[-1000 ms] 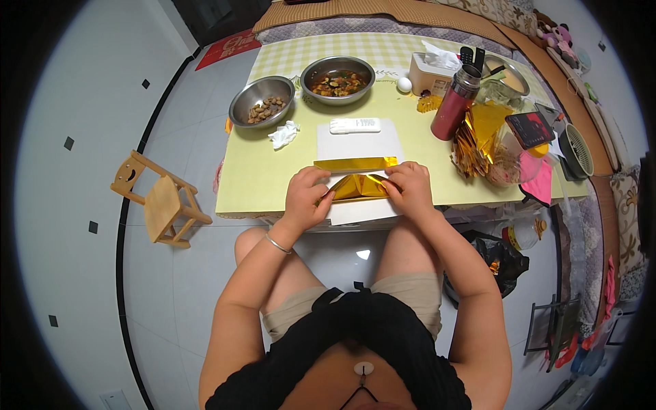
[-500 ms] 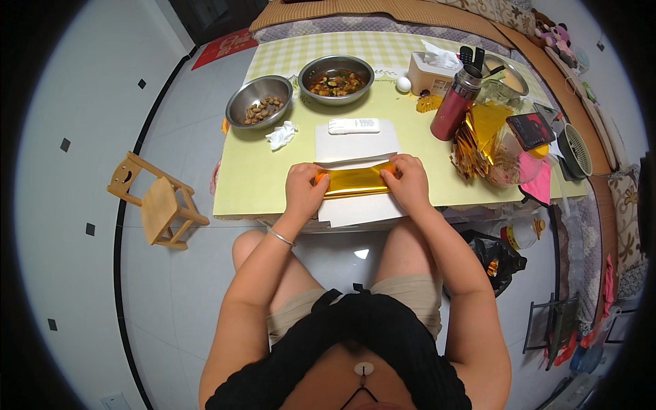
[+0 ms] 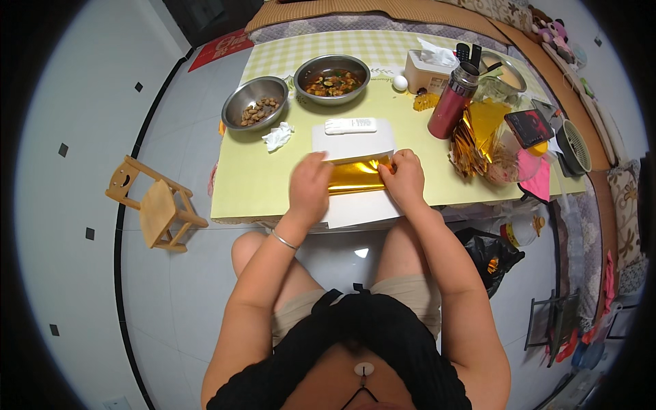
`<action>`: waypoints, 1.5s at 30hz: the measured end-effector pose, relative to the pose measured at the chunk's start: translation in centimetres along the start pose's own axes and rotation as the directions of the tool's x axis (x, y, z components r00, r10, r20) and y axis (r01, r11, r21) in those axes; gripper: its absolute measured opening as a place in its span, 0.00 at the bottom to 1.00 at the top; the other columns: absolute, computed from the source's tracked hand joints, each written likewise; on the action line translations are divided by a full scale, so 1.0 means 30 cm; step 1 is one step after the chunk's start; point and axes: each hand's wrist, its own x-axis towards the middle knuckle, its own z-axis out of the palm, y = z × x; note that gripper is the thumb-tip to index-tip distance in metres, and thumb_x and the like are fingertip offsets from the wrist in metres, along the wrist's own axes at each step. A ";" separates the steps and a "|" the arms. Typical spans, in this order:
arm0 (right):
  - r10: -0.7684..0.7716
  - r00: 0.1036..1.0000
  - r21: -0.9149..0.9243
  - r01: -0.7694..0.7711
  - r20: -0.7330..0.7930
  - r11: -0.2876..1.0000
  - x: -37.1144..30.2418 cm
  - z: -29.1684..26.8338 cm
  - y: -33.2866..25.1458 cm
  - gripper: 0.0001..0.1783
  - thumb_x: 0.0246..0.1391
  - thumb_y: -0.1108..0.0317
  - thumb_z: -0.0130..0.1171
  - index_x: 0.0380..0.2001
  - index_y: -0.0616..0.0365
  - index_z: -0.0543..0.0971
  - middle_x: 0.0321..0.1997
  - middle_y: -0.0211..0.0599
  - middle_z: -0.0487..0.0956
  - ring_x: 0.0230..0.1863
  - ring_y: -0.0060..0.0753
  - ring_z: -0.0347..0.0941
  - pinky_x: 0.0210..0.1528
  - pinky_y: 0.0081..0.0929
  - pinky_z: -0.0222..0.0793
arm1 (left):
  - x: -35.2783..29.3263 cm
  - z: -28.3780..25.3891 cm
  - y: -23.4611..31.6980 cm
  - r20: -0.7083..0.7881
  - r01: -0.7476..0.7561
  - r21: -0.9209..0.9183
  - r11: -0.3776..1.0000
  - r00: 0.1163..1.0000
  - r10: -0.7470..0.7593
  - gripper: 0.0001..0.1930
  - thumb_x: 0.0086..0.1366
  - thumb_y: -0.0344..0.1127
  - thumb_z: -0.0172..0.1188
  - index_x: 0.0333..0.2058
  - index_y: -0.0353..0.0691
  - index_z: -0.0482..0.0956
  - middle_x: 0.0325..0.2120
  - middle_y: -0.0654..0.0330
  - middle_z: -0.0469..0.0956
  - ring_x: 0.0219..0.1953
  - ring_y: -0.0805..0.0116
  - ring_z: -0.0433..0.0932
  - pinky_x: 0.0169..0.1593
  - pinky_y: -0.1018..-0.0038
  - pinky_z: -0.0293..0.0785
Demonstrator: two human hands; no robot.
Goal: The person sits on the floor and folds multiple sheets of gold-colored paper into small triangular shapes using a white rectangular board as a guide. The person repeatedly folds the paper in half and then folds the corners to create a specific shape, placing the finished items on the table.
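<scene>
A shiny gold foil sheet (image 3: 357,176), folded into a long strip, lies across white card (image 3: 361,211) near the table's front edge. My right hand (image 3: 405,179) is closed on the strip's right end, with thumb on top. At the left end is my left hand (image 3: 311,184); motion smears its fingers, so their grip on the foil does not show. Just beyond the foil, a white oblong packet (image 3: 350,126) rests on the far part of the card. A crumpled tissue (image 3: 279,137) sits to the left.
Two steel bowls, one with brown nuts (image 3: 259,111) and one with food in broth (image 3: 333,83), stand at far left. On the right are a red thermos (image 3: 451,104), a tissue box (image 3: 424,70), gold foil pieces (image 3: 470,147) and a phone (image 3: 529,128). A wooden chair (image 3: 160,208) stands left.
My left hand has shifted slightly up and turned over the left end of the foil, blurring. My right hand keeps its hold on the right end. The whole view has shifted a little.
</scene>
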 end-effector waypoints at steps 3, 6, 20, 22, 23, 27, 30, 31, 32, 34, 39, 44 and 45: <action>-0.004 1.000 0.005 0.004 -0.007 1.000 0.001 0.005 0.003 0.12 0.46 0.65 0.72 0.24 0.61 0.79 0.38 0.43 0.77 0.43 0.48 0.74 0.46 0.41 0.72 | -0.033 0.027 0.043 0.361 -0.029 -0.244 0.969 0.925 0.118 0.23 0.62 0.39 0.66 0.53 0.33 0.78 0.61 0.44 0.72 0.65 0.44 0.68 0.66 0.54 0.65; 0.001 1.000 0.010 -0.001 -0.001 1.000 0.000 0.002 0.005 0.12 0.46 0.66 0.71 0.24 0.61 0.79 0.38 0.43 0.77 0.43 0.48 0.74 0.46 0.41 0.72 | -0.038 0.008 0.100 0.536 0.031 -0.130 0.991 0.843 0.044 0.35 0.64 0.54 0.63 0.62 0.34 0.71 0.65 0.45 0.67 0.69 0.44 0.63 0.70 0.50 0.57; 0.018 0.999 0.064 -0.016 -0.028 0.998 -0.008 0.026 0.032 0.12 0.48 0.68 0.69 0.33 0.62 0.79 0.43 0.47 0.78 0.46 0.52 0.74 0.50 0.43 0.71 | -0.059 0.006 0.119 0.623 -0.021 0.025 0.999 0.782 0.001 0.44 0.61 0.68 0.56 0.69 0.47 0.64 0.72 0.46 0.55 0.73 0.39 0.52 0.70 0.35 0.44; -0.099 0.984 0.036 0.105 -0.150 0.994 -0.009 0.006 0.023 0.17 0.47 0.69 0.67 0.41 0.63 0.78 0.48 0.50 0.77 0.50 0.55 0.73 0.55 0.46 0.68 | -0.048 0.010 0.124 0.632 -0.024 0.012 1.000 0.775 0.011 0.44 0.60 0.70 0.56 0.69 0.51 0.64 0.72 0.45 0.54 0.73 0.38 0.51 0.70 0.34 0.43; -0.238 0.940 -0.038 0.236 -0.246 0.971 -0.023 0.005 0.007 0.21 0.47 0.71 0.66 0.46 0.64 0.78 0.52 0.52 0.77 0.54 0.56 0.72 0.58 0.49 0.66 | -0.050 0.000 0.122 0.639 -0.017 0.006 1.000 0.769 0.010 0.45 0.59 0.70 0.57 0.69 0.53 0.64 0.72 0.45 0.54 0.73 0.37 0.51 0.70 0.34 0.43; -0.555 0.815 -0.044 0.568 0.166 0.822 -0.076 -0.004 -0.078 0.34 0.55 0.57 0.61 0.61 0.68 0.71 0.67 0.58 0.69 0.70 0.55 0.63 0.74 0.51 0.51 | -0.045 -0.005 0.116 0.682 -0.024 0.013 1.000 0.731 0.009 0.47 0.54 0.70 0.63 0.69 0.55 0.65 0.72 0.45 0.54 0.73 0.36 0.51 0.70 0.33 0.42; -0.456 0.807 -0.006 0.494 0.376 0.870 -0.163 0.016 -0.091 0.45 0.60 0.42 0.56 0.69 0.66 0.63 0.74 0.57 0.60 0.76 0.53 0.54 0.76 0.48 0.46 | -0.038 -0.006 0.123 0.677 -0.001 -0.025 1.000 0.735 0.018 0.50 0.52 0.69 0.66 0.68 0.48 0.65 0.72 0.44 0.54 0.73 0.35 0.49 0.70 0.34 0.41; -0.424 0.813 -0.031 0.475 0.399 0.880 -0.168 -0.004 -0.084 0.46 0.61 0.40 0.54 0.70 0.66 0.61 0.75 0.56 0.58 0.77 0.53 0.52 0.77 0.47 0.45 | -0.028 -0.015 0.130 0.682 0.020 -0.016 1.000 0.732 -0.003 0.50 0.52 0.69 0.66 0.68 0.47 0.65 0.72 0.44 0.54 0.73 0.35 0.49 0.70 0.34 0.41; -0.393 0.817 -0.057 0.456 0.422 0.888 -0.169 -0.021 -0.073 0.48 0.62 0.38 0.53 0.71 0.66 0.59 0.77 0.55 0.56 0.78 0.52 0.50 0.77 0.47 0.44 | -0.024 -0.027 0.135 0.685 0.024 -0.012 1.000 0.728 -0.009 0.52 0.52 0.69 0.66 0.70 0.45 0.62 0.72 0.42 0.53 0.73 0.35 0.48 0.71 0.35 0.40; -0.331 0.838 -0.116 0.416 0.433 0.902 -0.156 -0.042 -0.010 0.48 0.61 0.39 0.53 0.71 0.65 0.59 0.78 0.54 0.53 0.78 0.50 0.49 0.78 0.45 0.43 | -0.032 -0.031 0.132 0.660 0.039 -0.007 0.999 0.751 -0.024 0.53 0.53 0.69 0.66 0.70 0.44 0.61 0.72 0.41 0.52 0.74 0.36 0.48 0.71 0.36 0.40; -0.356 0.829 -0.188 0.469 0.432 0.863 -0.144 -0.072 0.082 0.44 0.63 0.43 0.53 0.71 0.65 0.60 0.77 0.54 0.57 0.78 0.49 0.51 0.77 0.47 0.43 | -0.083 -0.076 0.060 0.705 0.100 0.080 0.992 0.698 -0.127 0.55 0.57 0.69 0.61 0.72 0.36 0.55 0.73 0.41 0.47 0.76 0.45 0.45 0.72 0.38 0.38; -0.309 0.788 -0.287 0.511 0.532 0.810 -0.089 -0.090 0.024 0.36 0.64 0.53 0.51 0.69 0.65 0.63 0.73 0.59 0.62 0.75 0.54 0.57 0.75 0.61 0.43 | -0.044 -0.078 0.070 0.726 -0.001 0.159 0.987 0.678 -0.116 0.56 0.57 0.72 0.58 0.71 0.34 0.55 0.73 0.40 0.48 0.76 0.47 0.46 0.73 0.40 0.38; -0.270 0.788 -0.319 0.499 0.553 0.806 -0.089 -0.095 -0.004 0.35 0.64 0.55 0.51 0.69 0.65 0.64 0.72 0.61 0.63 0.74 0.55 0.58 0.74 0.64 0.43 | -0.031 -0.071 0.088 0.720 -0.027 0.150 0.988 0.689 -0.090 0.55 0.57 0.73 0.57 0.71 0.35 0.56 0.73 0.39 0.49 0.76 0.45 0.46 0.73 0.40 0.39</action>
